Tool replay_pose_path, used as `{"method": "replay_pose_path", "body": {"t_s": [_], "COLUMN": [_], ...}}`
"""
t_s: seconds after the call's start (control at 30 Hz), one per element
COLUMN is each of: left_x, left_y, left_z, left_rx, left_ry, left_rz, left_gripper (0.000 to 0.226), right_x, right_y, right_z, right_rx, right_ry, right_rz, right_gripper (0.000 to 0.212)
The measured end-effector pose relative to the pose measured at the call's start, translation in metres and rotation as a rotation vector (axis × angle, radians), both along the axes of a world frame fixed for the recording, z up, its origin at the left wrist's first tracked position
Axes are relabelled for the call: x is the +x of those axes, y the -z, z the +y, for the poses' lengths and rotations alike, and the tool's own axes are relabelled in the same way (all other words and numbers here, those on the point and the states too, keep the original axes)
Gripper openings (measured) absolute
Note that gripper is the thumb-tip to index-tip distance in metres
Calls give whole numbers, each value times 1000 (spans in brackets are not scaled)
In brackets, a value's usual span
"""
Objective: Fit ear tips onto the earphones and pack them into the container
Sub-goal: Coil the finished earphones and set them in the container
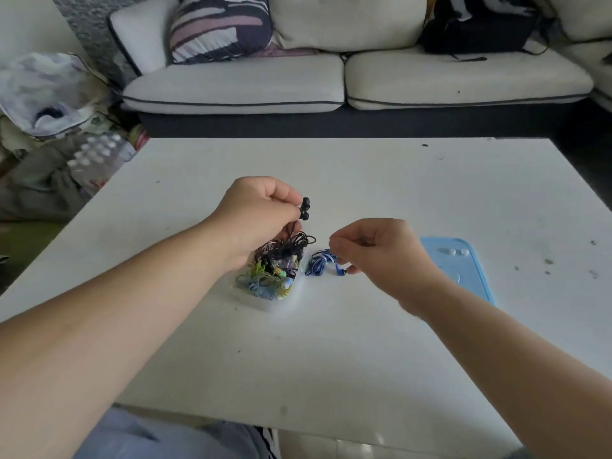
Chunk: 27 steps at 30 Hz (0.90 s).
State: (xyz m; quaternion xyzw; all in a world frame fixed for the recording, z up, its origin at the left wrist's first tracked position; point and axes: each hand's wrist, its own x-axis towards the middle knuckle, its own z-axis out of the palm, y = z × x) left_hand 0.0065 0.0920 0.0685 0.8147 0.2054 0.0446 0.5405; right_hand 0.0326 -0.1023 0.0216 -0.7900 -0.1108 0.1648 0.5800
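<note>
In the head view, a clear container (269, 304) is seen on the white table (331, 359), filled with coiled earphones in green, pale blue and other colours. Directly above the container, a pair of black earphones (305, 209) is held by the left hand (261, 207). Its fingers are curled and clamped on the cord just below the two buds, and the black coil hangs down onto the container's contents. Just to the right of the container, a bundle of blue earphones (319, 264) is laid on the table. The right hand (377, 253) is held over it with fingers curled and thumb and forefinger brought together beside the blue cord. Whether the cord is actually pinched cannot be told. Further right of the container, a blue lid (470, 279) is laid flat, and small white ear tips (456, 252) are seen on it.
</note>
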Motion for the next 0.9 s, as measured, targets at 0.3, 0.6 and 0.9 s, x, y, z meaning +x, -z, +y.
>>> {"method": "replay_pose_path", "body": {"t_s": [0.3, 0.6, 0.9], "left_x": [-2, -10, -10], "left_y": [41, 58, 62], "left_z": [45, 58, 40], "left_rx": [494, 798, 985], "left_ry": [256, 441, 501], "left_rz": [56, 105, 316], "left_gripper": [23, 26, 20], "right_x": [-8, -2, 0], "right_y": [10, 16, 20], "right_z": [34, 31, 26], "right_rx": [-13, -94, -162], "right_ry": [-77, -95, -88], "right_rz": [54, 65, 75], "right_gripper": [9, 11, 12]}}
